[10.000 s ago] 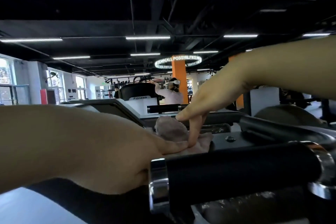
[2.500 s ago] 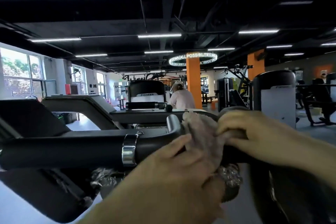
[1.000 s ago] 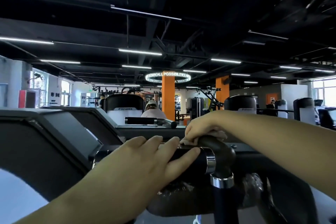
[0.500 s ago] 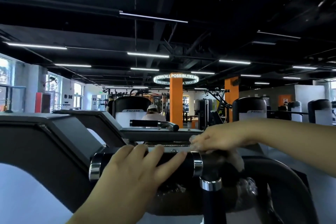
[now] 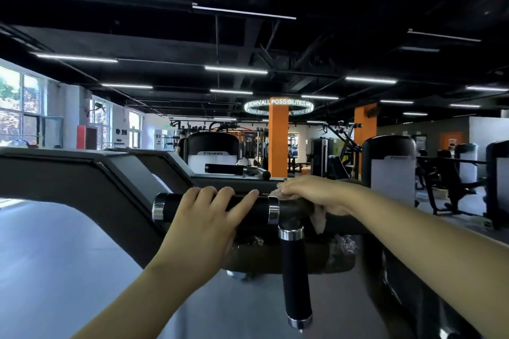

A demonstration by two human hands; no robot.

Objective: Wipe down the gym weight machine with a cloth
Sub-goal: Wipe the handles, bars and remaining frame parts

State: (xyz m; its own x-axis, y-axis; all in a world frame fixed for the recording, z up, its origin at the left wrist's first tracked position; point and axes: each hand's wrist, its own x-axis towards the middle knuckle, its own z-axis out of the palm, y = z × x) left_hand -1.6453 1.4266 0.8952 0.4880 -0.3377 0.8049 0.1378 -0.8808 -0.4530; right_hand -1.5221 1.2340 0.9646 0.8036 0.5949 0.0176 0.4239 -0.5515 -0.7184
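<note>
A: The right hand (image 5: pixel 314 194) is lying over the bar (image 5: pixel 344 224), fingers curled down and pinching the cloth (image 5: pixel 318 219) against it. Most of the cloth is sitting under the palm; a flap is hanging off the near side, just right of the chrome collar.

B: And the left hand (image 5: pixel 209 217)?

A: It is resting on the grip (image 5: pixel 248 208), fingers laid over the top and a little spread, steadying it. I cannot tell whether the thumb is wrapping underneath.

B: What is looking risky?

A: The cloth is bunching. With so little of it spread, I judge the hand may be rubbing one narrow stripe and missing the underside of the bar. The hanging flap could also snag on the joint where the lower handle (image 5: pixel 296 272) is dropping down.

B: Anything else?

A: The handles may be free to swing, so a hard push could shift them under the left hand. Beyond, other machines (image 5: pixel 391 170) are standing well apart.
</note>
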